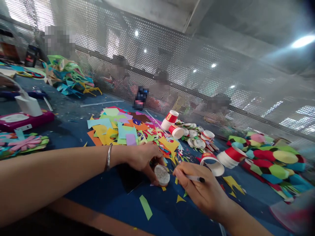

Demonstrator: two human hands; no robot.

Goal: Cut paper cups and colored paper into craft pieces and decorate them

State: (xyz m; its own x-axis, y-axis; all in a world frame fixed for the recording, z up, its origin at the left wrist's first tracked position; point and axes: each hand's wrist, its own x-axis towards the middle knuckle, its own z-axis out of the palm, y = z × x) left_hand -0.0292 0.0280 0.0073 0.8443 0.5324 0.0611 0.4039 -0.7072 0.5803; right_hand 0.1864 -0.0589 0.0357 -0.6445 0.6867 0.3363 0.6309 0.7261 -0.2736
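Observation:
Near the table's front edge, my left hand [147, 160], with a silver bracelet at its wrist, grips a small round white disc [162, 175]. Dark lines are drawn on the disc's upward face, much like a shell pattern. Closed round a pen [195, 178], my right hand [201, 185] is just right of the disc. The pen's dark end points back towards me, and its tip is hidden by my fingers. Under my left forearm lies a flat black object [129, 177]. A green paper strip [146, 207] rests in front of the disc.
Coloured paper scraps [123, 126] are heaped beyond my left hand. Red and white paper cups [231, 157] lie to the right, near several similar discs [194, 134]. Coloured paper crafts [273, 157] sit far right. A perforated metal screen [152, 42] borders the table's back.

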